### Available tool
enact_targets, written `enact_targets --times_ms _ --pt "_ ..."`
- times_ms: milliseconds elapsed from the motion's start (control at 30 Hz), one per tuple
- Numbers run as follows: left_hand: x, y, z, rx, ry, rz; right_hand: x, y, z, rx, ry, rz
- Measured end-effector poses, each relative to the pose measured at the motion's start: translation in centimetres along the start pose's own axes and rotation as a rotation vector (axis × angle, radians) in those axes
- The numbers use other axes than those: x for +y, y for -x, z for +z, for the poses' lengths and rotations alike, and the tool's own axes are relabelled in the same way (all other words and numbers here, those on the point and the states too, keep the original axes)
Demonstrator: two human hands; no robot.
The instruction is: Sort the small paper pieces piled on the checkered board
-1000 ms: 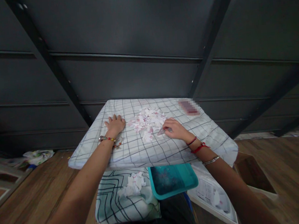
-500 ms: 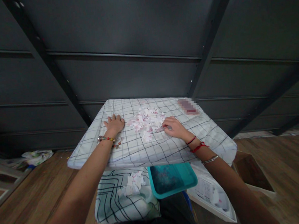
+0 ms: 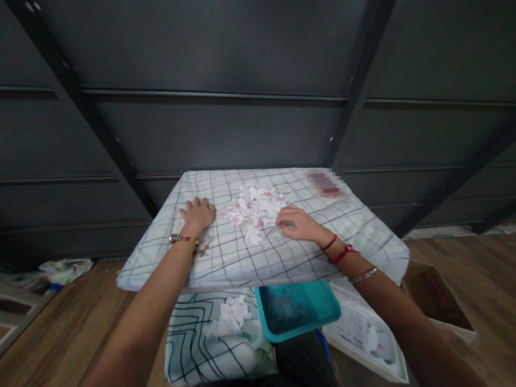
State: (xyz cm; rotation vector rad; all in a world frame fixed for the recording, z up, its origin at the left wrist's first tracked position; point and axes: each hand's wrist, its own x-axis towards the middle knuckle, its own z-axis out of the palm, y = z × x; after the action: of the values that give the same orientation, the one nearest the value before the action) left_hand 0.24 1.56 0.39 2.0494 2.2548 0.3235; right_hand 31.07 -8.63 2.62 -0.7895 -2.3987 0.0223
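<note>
A loose heap of small white paper scraps (image 3: pixel 259 204), many with pinkish marks, lies in the middle of the table under a checked cloth (image 3: pixel 227 263). My left hand (image 3: pixel 199 214) rests palm down on the cloth, left of the heap, fingers spread and holding nothing. At the heap's near right edge, my right hand (image 3: pixel 299 222) is closed around thin, pointed tweezers (image 3: pixel 273 230). Their tip points left toward the nearest scraps; whether it grips a scrap is too small to tell.
Below the table edge, a teal tray (image 3: pixel 332 309) sits by my lap. More torn paper (image 3: pixel 231 316) lies on a patterned cushion (image 3: pixel 190 357) to its left. A white box (image 3: pixel 385 367) stands to its right. A blurred reddish item (image 3: pixel 325 184) lies at the table's far right.
My right hand has shifted slightly left, and the tweezers' tip now points a little lower toward the near side. My left hand has not moved.
</note>
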Motion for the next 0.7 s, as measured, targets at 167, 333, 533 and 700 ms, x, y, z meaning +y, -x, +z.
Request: enact_targets --times_ms 167,333,533,700 --pt "-0.09 -0.12 0.12 -0.004 -0.001 0.001 -0.19 -0.08 0.00 0.039 -0.018 -0.004" --pt "-0.09 -0.07 0.12 0.005 0.000 0.010 -0.14 -0.10 0.06 0.005 -0.025 -0.017" --pt "-0.12 -0.14 0.16 -0.001 0.001 0.005 -0.24 -0.13 0.02 0.001 -0.024 -0.023" --pt "-0.19 -0.26 0.26 0.003 -0.014 0.017 -0.16 -0.10 -0.31 0.028 -0.016 0.025"
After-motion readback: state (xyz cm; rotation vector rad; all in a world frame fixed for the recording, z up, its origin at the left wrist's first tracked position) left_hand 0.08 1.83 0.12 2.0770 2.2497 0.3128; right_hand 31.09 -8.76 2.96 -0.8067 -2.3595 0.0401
